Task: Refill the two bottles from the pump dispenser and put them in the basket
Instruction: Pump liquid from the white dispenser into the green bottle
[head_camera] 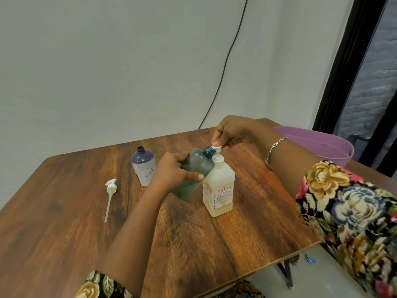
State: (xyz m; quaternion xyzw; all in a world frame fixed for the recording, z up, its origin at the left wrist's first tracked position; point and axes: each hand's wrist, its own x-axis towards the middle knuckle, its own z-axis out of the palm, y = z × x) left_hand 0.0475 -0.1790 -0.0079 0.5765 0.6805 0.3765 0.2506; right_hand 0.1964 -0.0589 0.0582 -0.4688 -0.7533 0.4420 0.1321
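The left hand [171,171] grips the green bottle [196,166], tipped against the pump dispenser [219,186] so its mouth meets the spout — the right hand [232,130] pinches the dispenser's top.

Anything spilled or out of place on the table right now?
No spill shows. A loose pump top lies flat on the table, left of the uncapped blue-and-white bottle. The left hand holds the teal bottle tilted against the dispenser nozzle, apparently deliberately.
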